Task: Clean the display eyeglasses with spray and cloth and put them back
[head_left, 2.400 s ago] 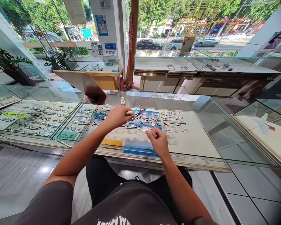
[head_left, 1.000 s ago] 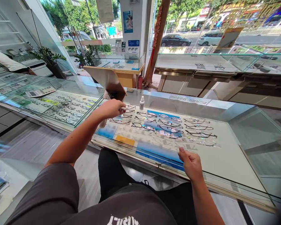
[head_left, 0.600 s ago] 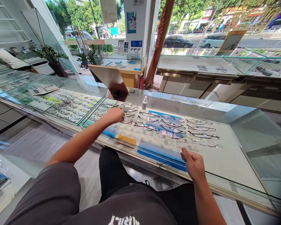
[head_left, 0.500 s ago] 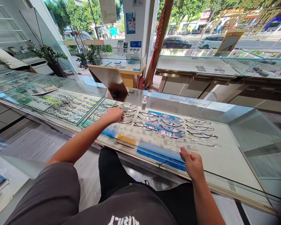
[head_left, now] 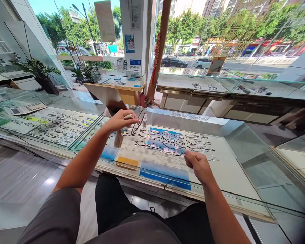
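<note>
My left hand [head_left: 122, 120] is raised over the glass counter, its fingers closed on a pair of dark-framed eyeglasses [head_left: 140, 122] held tilted. A small whitish piece [head_left: 128, 116] shows at its fingers; I cannot make out what it is. Over the right part of the counter, my right hand [head_left: 198, 165] is closed, thumb against the curled fingers. Whatever it holds, if anything, is hidden. Between the hands, rows of eyeglasses [head_left: 173, 138] lie on a white and blue surface under the glass. A small white bottle [head_left: 144, 120] stands behind the held glasses.
A tilted mirror-like panel [head_left: 107, 96] stands behind my left hand. To the left, a printed sheet [head_left: 26, 109] lies on the counter above more eyeglasses [head_left: 63, 125]. An orange-yellow pad [head_left: 127, 162] is near the front edge. Other display cases [head_left: 200, 78] line the window.
My left hand has lifted from the rows and now holds a pair of eyeglasses up. My right hand stays closed, nearer the rows. The view has tilted up and shifted right.
</note>
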`<action>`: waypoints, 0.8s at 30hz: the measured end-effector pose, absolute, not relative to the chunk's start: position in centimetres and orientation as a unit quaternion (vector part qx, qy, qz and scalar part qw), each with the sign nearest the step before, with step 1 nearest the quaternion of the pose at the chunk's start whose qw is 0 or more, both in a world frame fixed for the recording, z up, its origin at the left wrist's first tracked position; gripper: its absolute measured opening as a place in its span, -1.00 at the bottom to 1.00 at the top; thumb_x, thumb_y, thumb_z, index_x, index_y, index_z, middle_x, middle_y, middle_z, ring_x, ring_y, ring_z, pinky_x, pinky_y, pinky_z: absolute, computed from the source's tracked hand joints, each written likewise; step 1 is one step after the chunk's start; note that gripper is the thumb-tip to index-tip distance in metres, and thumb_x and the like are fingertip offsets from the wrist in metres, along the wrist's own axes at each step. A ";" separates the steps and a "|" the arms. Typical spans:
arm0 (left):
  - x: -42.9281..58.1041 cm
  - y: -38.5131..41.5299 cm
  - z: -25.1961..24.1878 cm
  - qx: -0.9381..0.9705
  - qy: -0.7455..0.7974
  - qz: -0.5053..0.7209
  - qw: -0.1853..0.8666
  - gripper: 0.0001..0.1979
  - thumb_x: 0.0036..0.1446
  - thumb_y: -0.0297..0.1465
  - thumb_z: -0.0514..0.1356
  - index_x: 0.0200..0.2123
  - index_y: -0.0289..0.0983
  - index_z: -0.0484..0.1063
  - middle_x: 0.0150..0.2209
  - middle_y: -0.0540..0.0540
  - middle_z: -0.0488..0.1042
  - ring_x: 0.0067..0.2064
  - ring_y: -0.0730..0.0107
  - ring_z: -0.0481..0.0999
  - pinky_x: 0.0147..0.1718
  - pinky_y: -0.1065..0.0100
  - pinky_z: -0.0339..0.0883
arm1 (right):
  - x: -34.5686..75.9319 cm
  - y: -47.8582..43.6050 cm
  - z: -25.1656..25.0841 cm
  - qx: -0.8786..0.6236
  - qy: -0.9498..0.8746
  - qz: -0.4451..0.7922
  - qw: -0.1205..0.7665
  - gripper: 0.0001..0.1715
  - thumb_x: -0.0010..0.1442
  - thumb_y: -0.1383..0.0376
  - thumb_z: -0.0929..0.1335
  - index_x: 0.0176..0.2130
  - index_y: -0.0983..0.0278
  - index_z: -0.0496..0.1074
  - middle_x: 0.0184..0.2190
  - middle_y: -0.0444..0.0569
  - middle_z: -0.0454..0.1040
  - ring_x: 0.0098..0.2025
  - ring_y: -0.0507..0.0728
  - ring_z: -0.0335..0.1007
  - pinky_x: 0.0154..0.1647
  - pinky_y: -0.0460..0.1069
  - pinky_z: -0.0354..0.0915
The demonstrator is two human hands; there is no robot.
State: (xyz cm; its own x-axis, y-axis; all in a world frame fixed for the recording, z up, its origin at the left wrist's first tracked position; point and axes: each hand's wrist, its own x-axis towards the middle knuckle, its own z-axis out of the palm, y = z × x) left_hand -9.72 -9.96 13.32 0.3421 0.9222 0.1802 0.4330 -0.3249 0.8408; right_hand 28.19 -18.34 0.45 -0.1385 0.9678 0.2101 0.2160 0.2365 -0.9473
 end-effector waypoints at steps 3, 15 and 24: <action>-5.4 -8.9 12.6 0.705 0.390 0.454 0.380 -0.61 0.14 -0.05 0.44 -0.35 -0.27 0.54 -0.43 -0.04 0.53 -0.44 0.49 0.31 -0.42 0.40 0.16 | 26.4 -15.5 3.7 -0.425 -0.646 0.384 0.505 -0.09 0.29 -0.40 0.35 -0.64 0.14 -0.01 -0.65 -0.23 -0.11 -0.55 0.00 -0.24 -0.51 0.04 -0.19; 2.7 -5.1 5.8 0.608 0.344 0.568 0.435 -0.46 0.02 0.13 0.46 -0.30 -0.24 0.57 -0.21 -0.14 0.69 -0.29 0.35 0.53 -0.31 0.35 0.41 | 21.4 -7.9 6.2 -0.384 -0.658 0.336 0.554 -0.49 0.22 -0.17 0.49 -0.35 0.20 0.47 -0.58 -0.26 0.08 -0.49 0.04 -0.06 -0.42 0.01 -0.04; 2.6 -6.0 4.0 0.563 0.348 0.549 0.510 -0.44 -0.05 0.12 0.53 -0.31 -0.24 0.58 -0.54 0.04 0.44 -0.52 0.53 0.21 -0.50 0.43 0.11 | 21.4 -7.9 3.6 -0.374 -0.624 0.455 0.513 -0.44 0.13 -0.18 0.54 -0.27 0.24 0.55 -0.61 -0.32 0.02 -0.53 -0.01 -0.15 -0.47 0.00 -0.12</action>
State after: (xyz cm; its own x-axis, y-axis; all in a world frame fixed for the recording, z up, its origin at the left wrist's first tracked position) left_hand 2.60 -5.99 4.00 0.1546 0.9525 0.2623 -0.1680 -0.2363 0.9571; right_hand 21.41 -7.90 3.61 -0.1941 0.9343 0.2991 0.0003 0.3049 -0.9524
